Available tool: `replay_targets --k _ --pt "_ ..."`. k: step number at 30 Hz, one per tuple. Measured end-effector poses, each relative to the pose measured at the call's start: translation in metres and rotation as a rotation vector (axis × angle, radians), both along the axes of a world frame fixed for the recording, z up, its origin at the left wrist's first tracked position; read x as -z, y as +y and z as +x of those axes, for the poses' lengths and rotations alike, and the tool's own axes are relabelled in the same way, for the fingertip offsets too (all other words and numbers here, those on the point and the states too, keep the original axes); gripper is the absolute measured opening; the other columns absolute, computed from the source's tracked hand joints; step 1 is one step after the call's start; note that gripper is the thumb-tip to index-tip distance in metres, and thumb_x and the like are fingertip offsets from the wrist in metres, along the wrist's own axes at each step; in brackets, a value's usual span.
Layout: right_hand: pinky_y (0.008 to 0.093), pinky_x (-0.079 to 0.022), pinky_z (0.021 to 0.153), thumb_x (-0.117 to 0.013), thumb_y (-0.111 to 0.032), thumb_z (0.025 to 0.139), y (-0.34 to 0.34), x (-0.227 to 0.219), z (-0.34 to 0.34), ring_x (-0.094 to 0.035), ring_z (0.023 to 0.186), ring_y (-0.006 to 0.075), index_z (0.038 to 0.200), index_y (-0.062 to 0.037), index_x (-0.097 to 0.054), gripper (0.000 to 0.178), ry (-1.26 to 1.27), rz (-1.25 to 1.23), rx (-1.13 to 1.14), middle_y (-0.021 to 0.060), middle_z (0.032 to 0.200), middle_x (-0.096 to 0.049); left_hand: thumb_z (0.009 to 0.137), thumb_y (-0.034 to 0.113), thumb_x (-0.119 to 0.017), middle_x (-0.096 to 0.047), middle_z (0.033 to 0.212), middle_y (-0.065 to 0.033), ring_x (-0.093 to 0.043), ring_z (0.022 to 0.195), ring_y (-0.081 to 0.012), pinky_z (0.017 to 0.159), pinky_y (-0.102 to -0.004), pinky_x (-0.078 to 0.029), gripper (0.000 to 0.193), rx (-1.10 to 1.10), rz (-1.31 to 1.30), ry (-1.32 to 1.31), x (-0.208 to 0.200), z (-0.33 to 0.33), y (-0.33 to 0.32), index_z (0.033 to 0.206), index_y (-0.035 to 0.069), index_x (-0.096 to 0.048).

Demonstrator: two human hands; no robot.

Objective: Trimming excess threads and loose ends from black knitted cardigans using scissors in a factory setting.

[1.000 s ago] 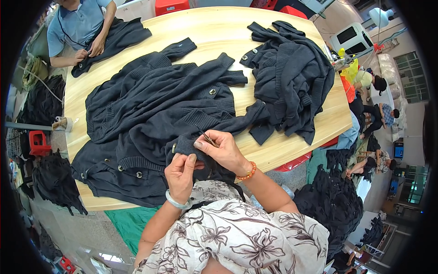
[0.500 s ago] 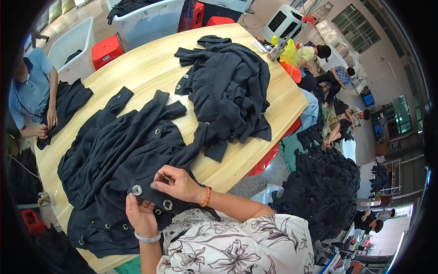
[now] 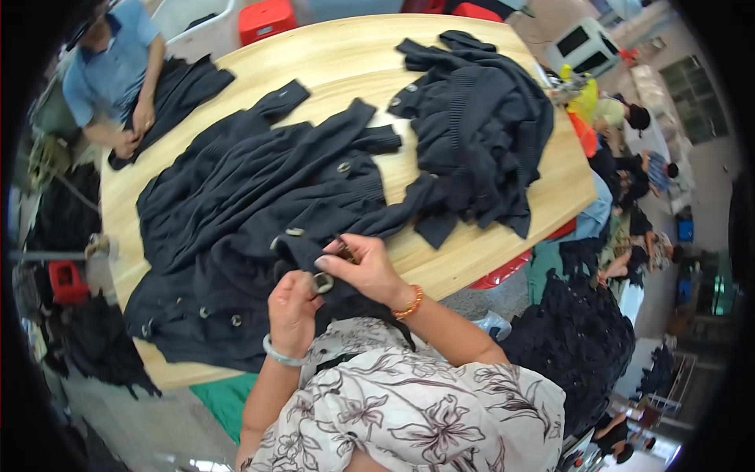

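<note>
A dark knitted cardigan (image 3: 259,212) with large pale-ringed buttons is spread on the table in front of me. My left hand (image 3: 292,311) is closed, pinching the cardigan's edge beside a button (image 3: 322,282). Close to that button, my right hand (image 3: 366,271) has its thumb and fingers together around a small dark tool (image 3: 344,249), mostly hidden in the grip; its exact kind does not show. Another button (image 3: 295,232) lies on the folded edge just beyond my hands. More buttons (image 3: 236,320) show on the cloth to the left.
More dark knitwear (image 3: 480,134) is heaped on the wooden table (image 3: 330,47) at the far right. A co-worker (image 3: 118,79) handles a dark garment (image 3: 181,98) at the far left. A big pile of dark clothes (image 3: 574,338) lies right of the table, near a red stool (image 3: 503,271).
My view has shifted, so the table sits higher and further right. My hands have come together at a button, and the left hand has closed from a looser hold.
</note>
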State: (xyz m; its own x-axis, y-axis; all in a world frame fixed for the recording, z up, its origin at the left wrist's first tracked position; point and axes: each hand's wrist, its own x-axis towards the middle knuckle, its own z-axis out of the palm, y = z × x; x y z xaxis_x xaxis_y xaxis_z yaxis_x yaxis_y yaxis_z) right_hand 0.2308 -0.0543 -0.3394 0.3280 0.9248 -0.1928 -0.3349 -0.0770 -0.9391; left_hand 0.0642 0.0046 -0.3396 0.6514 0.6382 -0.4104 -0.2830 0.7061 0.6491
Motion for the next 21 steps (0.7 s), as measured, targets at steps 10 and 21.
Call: replay_targets --k 10,21 --pt "0.0176 -0.044 0.061 -0.071 -0.012 0.091 0.005 -0.005 0.001 -0.054 0.068 -0.0001 0.093 0.0005 -0.066 0.014 -0.034 -0.016 -0.048 -0.0035 0.078 -0.064 0.099 0.017 -0.058 -0.068 0.096 -0.0038 -0.064 0.086 -0.0123 0.08 -0.0292 -0.051 0.015 0.061 -0.045 -0.024 -0.02 -0.004 0.009 0.102 0.004 -0.062" --pt "0.0205 -0.04 0.056 -0.073 -0.003 0.082 -0.009 -0.023 0.006 -0.051 0.066 0.0068 0.099 0.001 -0.069 0.018 -0.65 0.158 0.166 0.004 0.088 -0.058 0.099 0.016 -0.054 -0.066 0.102 -0.0037 -0.062 0.089 -0.0126 0.083 -0.032 -0.052 0.017 -0.001 -0.14 -0.075 -0.026 0.009 0.01 0.11 0.004 -0.06"
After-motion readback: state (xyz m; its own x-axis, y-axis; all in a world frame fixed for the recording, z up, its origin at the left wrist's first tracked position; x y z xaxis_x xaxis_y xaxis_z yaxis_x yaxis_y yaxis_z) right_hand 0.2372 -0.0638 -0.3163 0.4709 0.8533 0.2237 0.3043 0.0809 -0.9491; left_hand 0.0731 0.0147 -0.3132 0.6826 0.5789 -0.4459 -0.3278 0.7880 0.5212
